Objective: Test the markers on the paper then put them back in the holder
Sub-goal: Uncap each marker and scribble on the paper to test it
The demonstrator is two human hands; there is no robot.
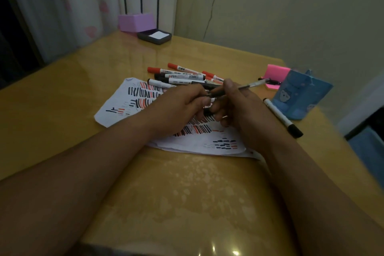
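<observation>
Pinching pen over paper: left hand at dark end, right hand curled round barrel; likely light, stiff, slick, so grip mid-barrel.

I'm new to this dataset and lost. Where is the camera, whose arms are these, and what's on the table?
No machine here: a person works with bare hands, and the one picture comes from a camera worn on their head, looking forward and down. The left hand and right hand meet above a sheet of paper covered in red and black test strokes, both gripping a slim pen. Behind them lies a pile of markers, red-capped and black-capped. Another black-capped marker lies alone to the right, near a blue holder with pink sticky notes beside it. At the far edge of the table sit a purple box and a dark tray.
</observation>
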